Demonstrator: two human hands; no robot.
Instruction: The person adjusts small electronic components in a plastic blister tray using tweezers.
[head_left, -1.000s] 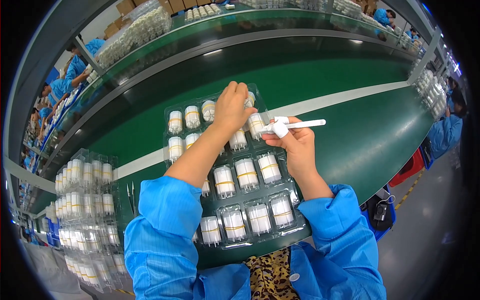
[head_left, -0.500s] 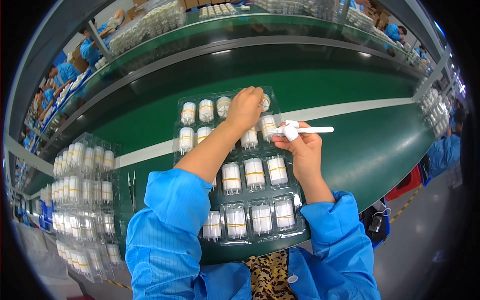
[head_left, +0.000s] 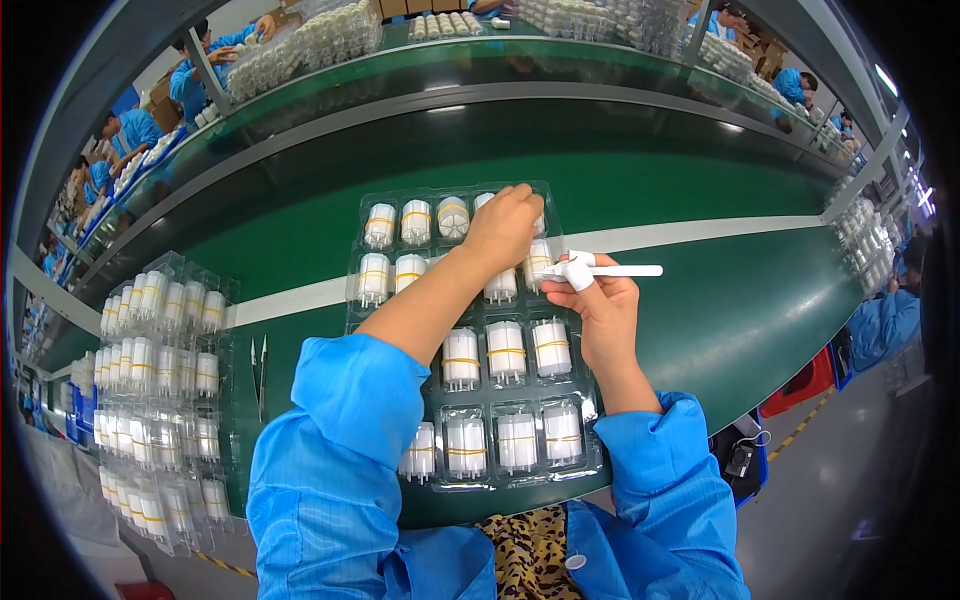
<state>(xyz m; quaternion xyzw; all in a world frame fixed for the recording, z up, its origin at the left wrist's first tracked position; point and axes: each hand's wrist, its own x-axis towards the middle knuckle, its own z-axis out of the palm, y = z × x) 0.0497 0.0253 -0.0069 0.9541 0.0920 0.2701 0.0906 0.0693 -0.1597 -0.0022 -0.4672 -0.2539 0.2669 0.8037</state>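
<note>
A clear plastic tray (head_left: 470,398) holds rows of white cylinders with pins and yellow bands, such as this white cylinder (head_left: 505,350). My left hand (head_left: 502,232) reaches over the tray to its far right corner. Its fingers are closed round a white cylinder (head_left: 539,224) there, mostly hidden by the hand. White coverings wrap the thumb and a finger of my right hand (head_left: 607,315), at the tray's right side. It grips a slim white pen-like tool (head_left: 635,270), its tip pointing left beside a cylinder (head_left: 538,258) in the second row.
Stacked clear trays (head_left: 165,370) of white cylinders stand at the left, next to metal tweezers (head_left: 260,378) on the green table (head_left: 720,290). A white strip (head_left: 710,232) crosses the tabletop. Beyond a raised ledge (head_left: 520,90), co-workers in blue handle similar parts.
My left hand has shifted slightly right and down, still over the far right corner. The right hand and its tool have hardly moved. The view has shifted slightly.
</note>
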